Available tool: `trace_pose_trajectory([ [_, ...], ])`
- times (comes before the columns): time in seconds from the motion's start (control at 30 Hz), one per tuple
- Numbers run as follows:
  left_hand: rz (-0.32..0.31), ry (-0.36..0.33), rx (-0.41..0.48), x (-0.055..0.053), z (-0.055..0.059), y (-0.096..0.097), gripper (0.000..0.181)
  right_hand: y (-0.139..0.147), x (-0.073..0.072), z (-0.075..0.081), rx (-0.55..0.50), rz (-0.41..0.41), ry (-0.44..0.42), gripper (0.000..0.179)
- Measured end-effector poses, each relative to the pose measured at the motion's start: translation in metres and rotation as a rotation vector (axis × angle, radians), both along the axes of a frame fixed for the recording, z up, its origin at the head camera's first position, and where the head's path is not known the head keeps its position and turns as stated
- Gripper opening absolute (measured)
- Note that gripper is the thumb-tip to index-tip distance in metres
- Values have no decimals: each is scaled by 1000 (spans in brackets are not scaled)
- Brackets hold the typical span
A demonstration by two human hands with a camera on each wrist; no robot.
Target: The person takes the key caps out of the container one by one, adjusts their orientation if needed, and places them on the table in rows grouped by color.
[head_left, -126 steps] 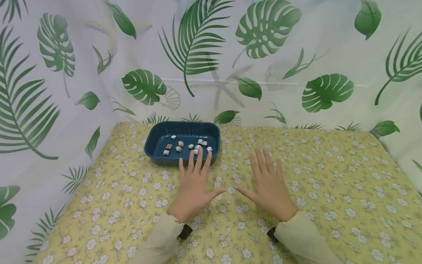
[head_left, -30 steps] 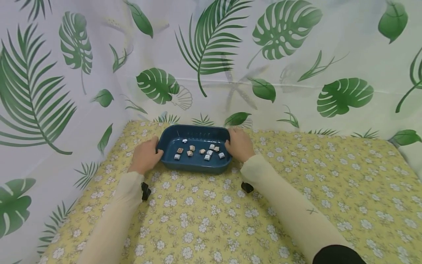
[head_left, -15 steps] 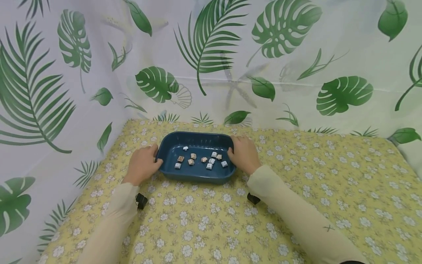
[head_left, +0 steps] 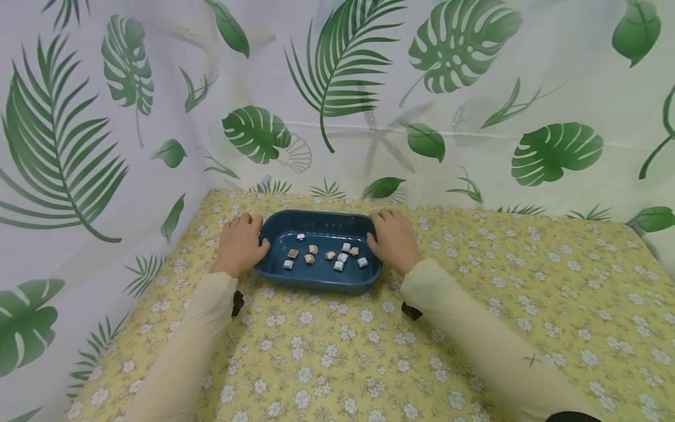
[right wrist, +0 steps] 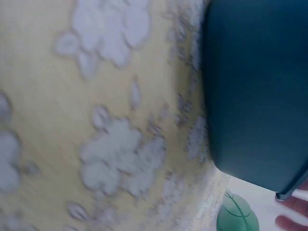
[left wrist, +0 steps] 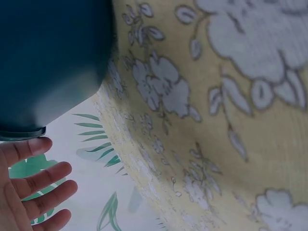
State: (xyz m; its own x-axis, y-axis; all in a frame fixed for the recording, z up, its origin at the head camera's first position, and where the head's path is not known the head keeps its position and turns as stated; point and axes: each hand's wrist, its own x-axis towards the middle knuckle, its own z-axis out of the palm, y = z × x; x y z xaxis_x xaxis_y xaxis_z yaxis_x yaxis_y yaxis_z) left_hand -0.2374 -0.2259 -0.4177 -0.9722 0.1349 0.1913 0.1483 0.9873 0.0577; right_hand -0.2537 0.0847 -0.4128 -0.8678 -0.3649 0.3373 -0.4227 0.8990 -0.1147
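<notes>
A dark blue rectangular tray (head_left: 321, 286) sits on the flowered cloth in the head view. Several small white and tan blocks, shaped like keycaps, lie scattered on its floor, among them a white piece (head_left: 288, 265) and a brown one (head_left: 292, 254). At the tray's left end is my left hand (head_left: 239, 243), its thumb by the rim; in the left wrist view its fingers (left wrist: 48, 195) are spread and loosely bent, the uppermost at the rim. My right hand (head_left: 394, 241) grips the right end, thumb over the rim; the right wrist view shows only its fingertips (right wrist: 288, 222) beyond the rim.
A yellow cloth with white flowers (head_left: 327, 357) covers the table. Behind and to the left hangs a white curtain (head_left: 348, 158) printed with green leaves. Black wrist straps (head_left: 411, 311) sit below both sleeves.
Both hands went from hovering over the cloth to the tray's two ends. The tray was then drawn a little nearer. Lately the left hand's fingers have lifted and loosened at the rim.
</notes>
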Motion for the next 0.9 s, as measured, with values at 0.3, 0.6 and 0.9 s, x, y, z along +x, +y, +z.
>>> trace_pose_trajectory([
  [0.3,26,-41,-66,2,-1,-1,42,-16,-5,15,146,253,-130,23],
  [0.6,38,-67,-21,6,-4,-1,43,-34,-18,12,242,188,-368,14],
  [0.9,49,-67,2,4,-7,0,43,-35,-17,11,252,192,-377,16],
])
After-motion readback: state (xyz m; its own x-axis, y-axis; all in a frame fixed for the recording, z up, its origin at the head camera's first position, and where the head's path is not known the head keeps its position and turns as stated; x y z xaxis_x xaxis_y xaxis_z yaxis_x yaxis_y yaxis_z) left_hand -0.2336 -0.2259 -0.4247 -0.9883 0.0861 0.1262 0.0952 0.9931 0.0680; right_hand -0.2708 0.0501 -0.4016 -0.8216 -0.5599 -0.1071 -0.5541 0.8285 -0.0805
